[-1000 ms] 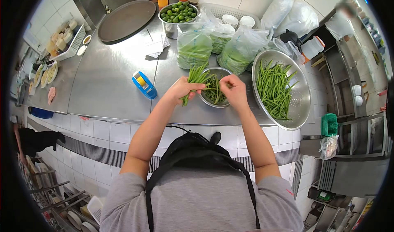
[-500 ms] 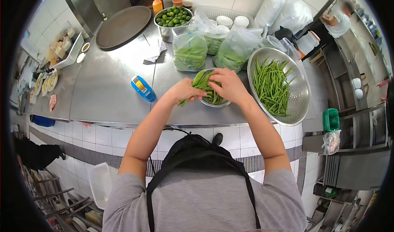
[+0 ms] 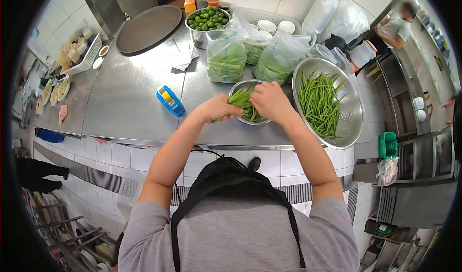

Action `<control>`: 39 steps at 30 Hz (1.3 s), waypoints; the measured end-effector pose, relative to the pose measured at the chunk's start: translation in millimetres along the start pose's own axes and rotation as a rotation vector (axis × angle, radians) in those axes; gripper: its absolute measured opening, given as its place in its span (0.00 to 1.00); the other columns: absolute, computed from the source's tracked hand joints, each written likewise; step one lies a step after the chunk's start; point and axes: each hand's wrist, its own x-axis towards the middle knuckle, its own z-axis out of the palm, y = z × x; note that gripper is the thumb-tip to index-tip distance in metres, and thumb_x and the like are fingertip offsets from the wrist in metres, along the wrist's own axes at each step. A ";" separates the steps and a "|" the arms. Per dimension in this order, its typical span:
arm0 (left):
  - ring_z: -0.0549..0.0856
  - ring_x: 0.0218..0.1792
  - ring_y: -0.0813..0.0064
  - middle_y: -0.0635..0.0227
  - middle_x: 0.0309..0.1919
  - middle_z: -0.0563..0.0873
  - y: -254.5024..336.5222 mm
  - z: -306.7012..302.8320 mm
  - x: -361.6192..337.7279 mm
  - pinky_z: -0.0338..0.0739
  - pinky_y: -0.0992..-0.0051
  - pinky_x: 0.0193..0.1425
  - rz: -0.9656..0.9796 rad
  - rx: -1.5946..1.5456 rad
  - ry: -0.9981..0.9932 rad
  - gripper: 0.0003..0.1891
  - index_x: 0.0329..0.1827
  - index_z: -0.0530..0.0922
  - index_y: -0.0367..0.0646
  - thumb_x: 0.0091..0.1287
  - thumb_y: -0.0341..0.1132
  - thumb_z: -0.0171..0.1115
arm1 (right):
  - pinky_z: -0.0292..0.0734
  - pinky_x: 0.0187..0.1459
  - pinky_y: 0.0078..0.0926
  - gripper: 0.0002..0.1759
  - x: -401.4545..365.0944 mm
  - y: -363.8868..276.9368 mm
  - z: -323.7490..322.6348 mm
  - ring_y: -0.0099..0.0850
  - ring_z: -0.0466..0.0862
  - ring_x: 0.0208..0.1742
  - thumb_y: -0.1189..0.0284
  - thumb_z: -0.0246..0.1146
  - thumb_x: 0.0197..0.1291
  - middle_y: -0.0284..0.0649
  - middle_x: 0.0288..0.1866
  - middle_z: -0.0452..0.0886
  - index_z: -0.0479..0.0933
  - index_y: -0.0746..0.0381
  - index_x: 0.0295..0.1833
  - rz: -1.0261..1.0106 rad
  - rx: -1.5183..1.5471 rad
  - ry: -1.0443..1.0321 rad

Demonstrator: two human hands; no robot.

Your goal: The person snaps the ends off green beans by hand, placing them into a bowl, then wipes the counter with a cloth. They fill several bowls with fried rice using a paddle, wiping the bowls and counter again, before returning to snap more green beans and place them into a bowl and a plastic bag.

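I see the left hand (image 3: 219, 108) gripping slender green beans (image 3: 237, 99); the right hand (image 3: 272, 101) is curled beside them, turned so I cannot tell what it pinches. The beans lie between both hands, above a shiny, round metal bowl (image 3: 260, 122), partly covered. Rightward, a perforated metal colander (image 3: 353, 113) holds more, loosely heaped.

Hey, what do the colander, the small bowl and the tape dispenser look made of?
Colander: probably stainless steel, smooth, with pale glints and punched holes. Small bowl: likely similar metal, shiny grey rim. Tape dispenser: seemingly plastic, glossy solid blue.
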 end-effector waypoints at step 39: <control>0.62 0.11 0.90 0.79 0.13 0.68 -20.7 -5.4 -3.1 0.54 0.86 0.13 -0.057 -0.464 -0.189 0.14 0.34 0.76 0.31 0.58 0.36 0.62 | 0.70 0.30 0.23 0.05 -40.6 -4.0 28.3 0.28 0.75 0.28 0.80 0.63 0.47 0.39 0.29 0.73 0.75 0.66 0.32 0.667 0.838 0.332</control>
